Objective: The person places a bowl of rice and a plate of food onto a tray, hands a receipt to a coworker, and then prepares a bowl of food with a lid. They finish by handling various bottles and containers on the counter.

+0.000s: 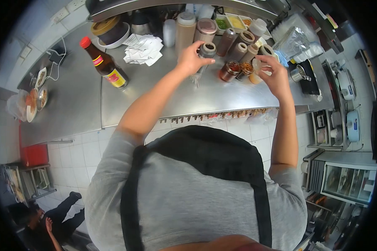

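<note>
At the back middle of the steel counter (pixel 146 92), my left hand (pixel 191 60) is closed around a dark-topped container (pixel 207 49). My right hand (pixel 275 75) has its thumb and fingers at the clear rim of a small jar with pale orange contents (pixel 254 78). Beside that jar stand a jar of chili bits (pixel 244 70) and a jar of dark red sauce (pixel 230 71). Several dark-topped bottles (pixel 227 42) are grouped behind them, between my hands.
A brown bottle with a red cap (pixel 104 65) and white papers (pixel 142 49) stand left of my left hand. Tall containers (pixel 185 31) and trays of chopped food (pixel 235 22) line the back. A black tray (pixel 309 79) is at the right. Another person (pixel 50 224) is at lower left.
</note>
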The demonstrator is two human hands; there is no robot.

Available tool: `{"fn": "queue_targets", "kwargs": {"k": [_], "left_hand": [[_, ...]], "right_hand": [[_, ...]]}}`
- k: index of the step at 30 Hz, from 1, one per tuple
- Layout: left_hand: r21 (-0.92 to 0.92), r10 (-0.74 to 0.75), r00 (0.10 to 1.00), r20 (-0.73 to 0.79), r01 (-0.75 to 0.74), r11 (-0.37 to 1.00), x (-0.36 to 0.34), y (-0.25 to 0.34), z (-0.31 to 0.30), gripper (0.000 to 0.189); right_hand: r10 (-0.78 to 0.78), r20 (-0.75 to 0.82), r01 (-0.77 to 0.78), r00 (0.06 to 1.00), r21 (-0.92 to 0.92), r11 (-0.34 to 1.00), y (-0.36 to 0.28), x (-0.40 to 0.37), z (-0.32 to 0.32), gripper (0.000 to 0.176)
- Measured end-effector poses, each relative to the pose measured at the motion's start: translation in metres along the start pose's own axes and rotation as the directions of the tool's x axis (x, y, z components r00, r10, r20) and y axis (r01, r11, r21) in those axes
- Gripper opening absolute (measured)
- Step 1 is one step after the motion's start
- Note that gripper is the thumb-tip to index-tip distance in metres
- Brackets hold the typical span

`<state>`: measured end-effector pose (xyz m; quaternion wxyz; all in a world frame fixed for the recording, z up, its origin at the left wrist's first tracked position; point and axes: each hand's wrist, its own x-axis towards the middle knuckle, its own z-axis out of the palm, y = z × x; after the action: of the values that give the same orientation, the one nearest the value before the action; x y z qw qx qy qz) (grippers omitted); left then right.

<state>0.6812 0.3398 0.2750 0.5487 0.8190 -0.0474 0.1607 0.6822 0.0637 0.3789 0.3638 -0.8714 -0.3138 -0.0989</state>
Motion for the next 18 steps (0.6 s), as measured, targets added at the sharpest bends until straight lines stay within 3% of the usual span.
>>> {"fn": "queue_targets", "kwargs": {"k": [4, 5, 6, 7, 11, 18], "left_hand": [[-0.069, 0.025, 0.999, -0.025, -0.027, 0.997, 0.035, -0.013, 0.048, 0.061], [-0.071, 0.027, 0.999, -0.023, -0.029, 0.997, 0.042, -0.022, 0.060, 0.060], [-0.074, 0.030, 0.999, -0.024, -0.031, 0.997, 0.051, -0.026, 0.070, 0.059], [0.007, 0.011, 0.999, -0.049, -0.010, 1.000, 0.051, -0.015, 0.072, 0.064], [0.047, -0.097, 0.994, -0.044, 0.099, 0.994, 0.057, -0.020, 0.089, 0.067], [0.037, -0.073, 0.993, -0.093, 0.076, 0.996, 0.060, -0.038, 0.097, 0.070]], "right_hand": [[-0.008, 0.071, 0.011, 0.997, -0.049, 0.999, 0.023, 0.015, -0.001, 0.045], [-0.072, 0.059, 0.074, 0.996, -0.050, 0.996, 0.024, 0.026, 0.005, 0.045], [-0.027, 0.096, 0.033, 0.995, -0.065, 0.997, 0.031, 0.040, 0.013, 0.043], [-0.028, 0.114, 0.038, 0.993, -0.087, 0.995, 0.030, 0.054, 0.020, 0.042], [-0.175, 0.199, 0.195, 0.964, -0.082, 0.977, 0.054, 0.100, 0.060, 0.043], [-0.323, 0.439, 0.431, 0.838, -0.171, 0.886, 0.071, 0.134, 0.077, 0.036]]}}
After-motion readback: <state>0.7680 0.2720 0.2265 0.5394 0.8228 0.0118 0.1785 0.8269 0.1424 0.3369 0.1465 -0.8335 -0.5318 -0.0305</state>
